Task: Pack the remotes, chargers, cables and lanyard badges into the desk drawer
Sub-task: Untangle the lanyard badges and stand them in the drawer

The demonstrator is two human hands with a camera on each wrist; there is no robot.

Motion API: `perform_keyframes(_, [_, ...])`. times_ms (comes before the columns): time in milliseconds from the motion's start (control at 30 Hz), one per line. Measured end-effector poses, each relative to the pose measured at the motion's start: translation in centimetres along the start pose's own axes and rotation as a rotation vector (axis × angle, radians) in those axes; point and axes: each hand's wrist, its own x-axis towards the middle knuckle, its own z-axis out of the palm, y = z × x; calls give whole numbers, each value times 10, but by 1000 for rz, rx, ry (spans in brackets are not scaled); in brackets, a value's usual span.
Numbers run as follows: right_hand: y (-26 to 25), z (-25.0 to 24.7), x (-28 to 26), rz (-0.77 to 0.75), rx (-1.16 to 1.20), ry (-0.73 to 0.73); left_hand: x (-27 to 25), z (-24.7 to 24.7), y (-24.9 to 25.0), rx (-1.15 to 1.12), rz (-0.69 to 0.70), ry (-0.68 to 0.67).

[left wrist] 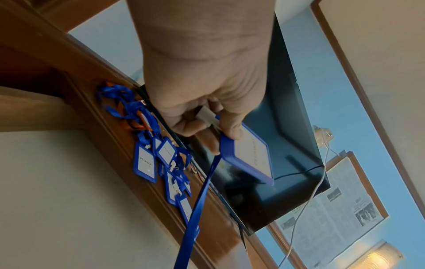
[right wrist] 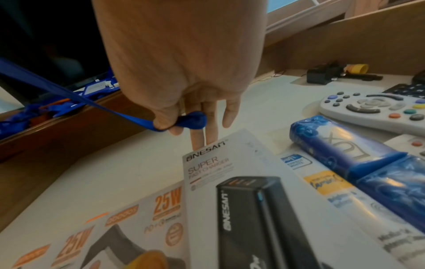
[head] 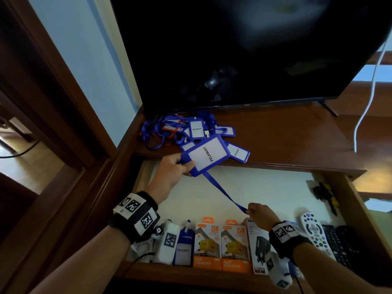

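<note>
My left hand (head: 174, 168) (left wrist: 202, 125) grips a blue badge holder (head: 205, 157) (left wrist: 250, 156) marked PELAWAT above the open drawer (head: 265, 187). Its blue lanyard strap (head: 224, 194) (left wrist: 195, 218) (right wrist: 69, 94) runs taut down to my right hand (head: 259, 213) (right wrist: 170, 125), which pinches the strap's end between thumb and forefinger while the other fingers point down. A pile of more blue badges (head: 191, 130) (left wrist: 161, 160) lies on the desk top below the TV. In the drawer sit two orange 25W charger boxes (head: 220, 247) (right wrist: 115, 227), a white ONESAM charger box (head: 257, 247) (right wrist: 241, 191) and a white remote (head: 314, 230) (right wrist: 372, 111).
A black TV (head: 244, 49) (left wrist: 276, 163) stands at the back of the desk with a white cable (head: 369, 92) hanging at its right. The drawer also holds a black remote (head: 337, 245), a blue LUX pack (right wrist: 356, 158), another badge (head: 183, 249) and dark items (head: 324, 194) (right wrist: 326, 72).
</note>
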Motion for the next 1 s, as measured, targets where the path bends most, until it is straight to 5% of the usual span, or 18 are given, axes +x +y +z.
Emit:
perform_keyframes(233, [-30, -26, -11, -23, 24, 117, -5, -1, 15, 18, 49, -45])
perform_keyframes(333, [-64, -51, -23, -174, 415, 180, -7, 3, 31, 34, 84, -169])
perform_keyframes(467, [-122, -82, -57, -378, 1132, 23, -9, 9, 49, 78, 154, -325])
perform_keyframes(600, [-147, -95, -75, -619, 1451, -112, -8, 8, 53, 19, 180, -274])
perform_keyframes(800, [-156, -103, -89, -499, 1022, -21, 7, -9, 37, 22, 278, 41])
perform_keyframes(1000, [-159, -116, -112, -518, 647, -28, 4, -14, 18, 232, 284, 90])
